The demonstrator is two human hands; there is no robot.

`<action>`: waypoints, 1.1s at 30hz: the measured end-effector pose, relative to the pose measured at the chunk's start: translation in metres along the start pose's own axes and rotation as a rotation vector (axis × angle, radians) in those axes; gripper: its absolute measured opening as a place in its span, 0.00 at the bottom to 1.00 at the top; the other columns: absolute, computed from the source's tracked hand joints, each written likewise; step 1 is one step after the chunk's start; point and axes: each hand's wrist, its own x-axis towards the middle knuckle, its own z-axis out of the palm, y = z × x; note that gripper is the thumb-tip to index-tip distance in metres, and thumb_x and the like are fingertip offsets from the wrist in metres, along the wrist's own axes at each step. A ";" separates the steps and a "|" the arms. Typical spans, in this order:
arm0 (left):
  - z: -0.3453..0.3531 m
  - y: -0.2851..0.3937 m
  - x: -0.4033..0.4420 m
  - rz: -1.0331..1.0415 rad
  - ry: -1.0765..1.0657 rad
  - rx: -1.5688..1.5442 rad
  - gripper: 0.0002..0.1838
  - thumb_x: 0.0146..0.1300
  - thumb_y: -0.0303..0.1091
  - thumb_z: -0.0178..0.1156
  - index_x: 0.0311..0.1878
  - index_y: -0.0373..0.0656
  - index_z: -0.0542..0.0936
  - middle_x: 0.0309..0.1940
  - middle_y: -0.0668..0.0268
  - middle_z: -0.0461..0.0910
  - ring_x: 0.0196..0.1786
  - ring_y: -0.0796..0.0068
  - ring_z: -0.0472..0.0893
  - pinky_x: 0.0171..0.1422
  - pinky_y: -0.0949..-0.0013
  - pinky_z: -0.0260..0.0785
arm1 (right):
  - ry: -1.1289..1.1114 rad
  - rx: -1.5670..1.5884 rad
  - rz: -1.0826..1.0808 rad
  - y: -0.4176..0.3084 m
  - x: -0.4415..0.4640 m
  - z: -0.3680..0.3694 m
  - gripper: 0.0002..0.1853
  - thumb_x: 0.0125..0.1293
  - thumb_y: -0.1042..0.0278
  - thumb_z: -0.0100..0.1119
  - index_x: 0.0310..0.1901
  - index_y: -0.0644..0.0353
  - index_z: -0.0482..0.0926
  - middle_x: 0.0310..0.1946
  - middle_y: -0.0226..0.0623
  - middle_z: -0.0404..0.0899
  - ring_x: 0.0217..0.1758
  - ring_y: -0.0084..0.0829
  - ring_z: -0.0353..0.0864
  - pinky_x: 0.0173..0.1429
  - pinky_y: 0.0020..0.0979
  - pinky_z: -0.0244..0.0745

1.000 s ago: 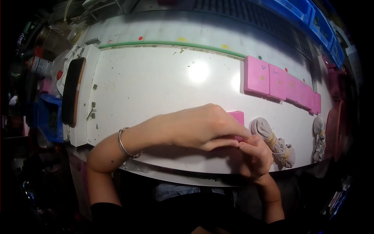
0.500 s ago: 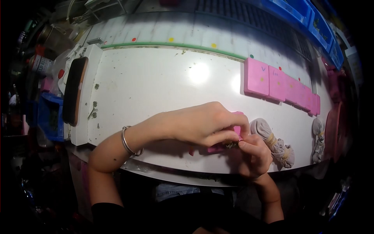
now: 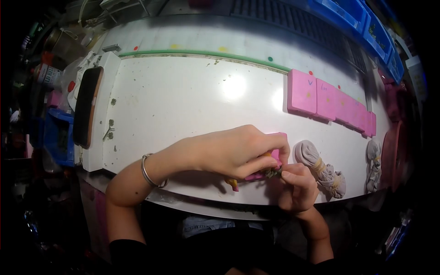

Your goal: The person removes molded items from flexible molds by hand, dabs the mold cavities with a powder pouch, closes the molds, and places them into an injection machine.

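My left hand (image 3: 243, 149), with a silver bangle on its wrist, is closed over a pink block (image 3: 282, 137) near the front edge of the white table. A yellow and pink end of a slim tool (image 3: 233, 184) sticks out below its palm. The rest of that tool is hidden by the hand. My right hand (image 3: 300, 185) meets the left fingertips from the right, its thumb and index finger pinched at a small greenish-grey piece (image 3: 273, 173). This piece sits at the block's near side, too small and covered to name.
Several pink blocks (image 3: 302, 91) stand in a row at the right. Beside my right hand lies a grey cloth bundle (image 3: 316, 160) tied with bands; another bundle (image 3: 373, 165) is farther right. A phone (image 3: 88, 107) rests at the left. Beyond a green strip (image 3: 183, 51) runs a pale belt with coloured dots.
The dots on the belt have shifted left. My left hand has turned slightly, and more of the tool's yellow and pink end shows. The greenish-grey piece is more visible between the fingertips.
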 end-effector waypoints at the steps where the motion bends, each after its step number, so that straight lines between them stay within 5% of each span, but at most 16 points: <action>1: 0.000 0.000 -0.001 0.001 0.000 -0.001 0.06 0.64 0.28 0.53 0.43 0.40 0.72 0.21 0.64 0.76 0.23 0.71 0.77 0.30 0.71 0.67 | -0.001 -0.001 0.001 -0.001 0.001 -0.001 0.24 0.47 0.88 0.57 0.48 0.59 0.71 0.27 0.40 0.77 0.25 0.37 0.78 0.26 0.29 0.72; 10: -0.001 0.003 -0.002 -0.049 -0.012 -0.007 0.07 0.64 0.29 0.53 0.44 0.40 0.72 0.22 0.64 0.76 0.24 0.69 0.77 0.31 0.70 0.67 | -0.015 0.038 -0.001 -0.002 0.000 0.000 0.26 0.49 0.89 0.55 0.51 0.57 0.69 0.27 0.38 0.76 0.27 0.38 0.78 0.29 0.31 0.74; 12: 0.000 0.000 -0.003 -0.015 0.023 0.016 0.07 0.64 0.28 0.53 0.45 0.40 0.72 0.23 0.63 0.77 0.25 0.70 0.78 0.31 0.71 0.67 | -0.005 0.049 -0.014 -0.003 0.001 0.001 0.18 0.58 0.89 0.47 0.50 0.61 0.68 0.29 0.41 0.74 0.27 0.30 0.74 0.33 0.26 0.69; 33: 0.002 0.007 -0.001 -0.152 0.179 -0.056 0.07 0.63 0.28 0.52 0.42 0.36 0.71 0.19 0.62 0.77 0.22 0.73 0.75 0.28 0.73 0.64 | 0.006 0.103 -0.006 -0.002 -0.003 -0.001 0.20 0.58 0.90 0.45 0.51 0.60 0.67 0.32 0.41 0.71 0.28 0.30 0.73 0.32 0.26 0.72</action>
